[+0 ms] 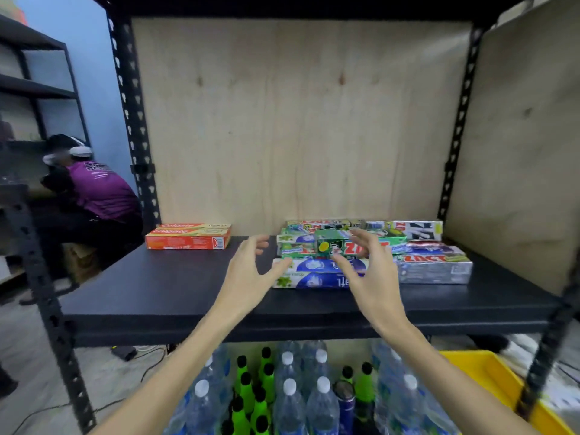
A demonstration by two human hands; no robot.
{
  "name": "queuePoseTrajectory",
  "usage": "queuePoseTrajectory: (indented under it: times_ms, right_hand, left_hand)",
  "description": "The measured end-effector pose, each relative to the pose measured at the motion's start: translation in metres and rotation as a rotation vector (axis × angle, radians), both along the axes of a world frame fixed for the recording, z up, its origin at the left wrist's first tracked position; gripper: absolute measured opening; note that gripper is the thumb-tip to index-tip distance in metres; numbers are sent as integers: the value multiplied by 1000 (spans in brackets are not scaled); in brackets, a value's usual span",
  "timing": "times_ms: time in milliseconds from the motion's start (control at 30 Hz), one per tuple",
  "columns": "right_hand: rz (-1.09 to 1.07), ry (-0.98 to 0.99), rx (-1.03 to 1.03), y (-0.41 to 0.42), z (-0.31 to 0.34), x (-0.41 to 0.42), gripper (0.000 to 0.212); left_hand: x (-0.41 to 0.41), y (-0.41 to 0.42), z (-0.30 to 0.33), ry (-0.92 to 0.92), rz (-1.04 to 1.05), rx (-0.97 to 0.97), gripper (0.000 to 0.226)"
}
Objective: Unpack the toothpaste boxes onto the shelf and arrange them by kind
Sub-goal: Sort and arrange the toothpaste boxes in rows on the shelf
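Green toothpaste box [337, 246], lying slantwise on top of the mixed pile of toothpaste boxes [370, 255] at the right-hand part of the black shelf board [163, 287]. I take this box as the landmark. Under and in front of it lie two blue-and-white boxes [317, 273]; to its right sit the silver Zact boxes [434, 266], with a black-and-white lettered box [417, 230] behind them. Well apart to its left, against the plywood back panel [298, 120], stand two red Colgate boxes [188, 236], stacked and squared.

My left hand [248, 271] hovers just left of the green box, fingers spread and empty, thumb over the end of the nearer blue-and-white box; whether it touches I cannot tell. My right hand [370, 271] is just right of the green box, fingers splayed and curled, holding nothing; the blur hides whether any fingertip rests on the box.

As I judge it, the step in hand is lifting this stray green box to sort it. To do it well I would close both hands on its short ends, lift straight up so the boxes beneath stay put, then set it in a row of its own kind, long side parallel to the shelf's front edge. Below the shelf stand water bottles [288, 400] and green bottles [251, 394]; a yellow crate [489, 378] sits lower right.
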State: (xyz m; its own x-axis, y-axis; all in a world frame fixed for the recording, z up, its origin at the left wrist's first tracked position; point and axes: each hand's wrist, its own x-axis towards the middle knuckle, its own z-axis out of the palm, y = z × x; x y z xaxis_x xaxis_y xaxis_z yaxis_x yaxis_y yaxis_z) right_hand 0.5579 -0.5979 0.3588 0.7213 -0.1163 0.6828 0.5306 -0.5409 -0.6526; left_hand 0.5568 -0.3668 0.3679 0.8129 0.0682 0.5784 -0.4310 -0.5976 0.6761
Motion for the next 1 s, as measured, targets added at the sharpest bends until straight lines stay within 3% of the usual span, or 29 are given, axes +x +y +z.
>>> queuePoseTrajectory:
  times_ms: [267,533,700,1000]
  right_hand:
    - [-399,78,-405,-108,16,58,68]
    - [-209,195,-344,-130,24,95,58]
    - [-118,268,-527,-126,39,114,68]
    - [21,263,-551,-74,62,170,77]
  left_hand:
    - [56,-52,29,116,-113,181,73]
    - [95,-55,37,202,-210,250,49]
    - [108,-39,42,241,-186,247,38]
    - [153,20,40,221,-175,60,34]
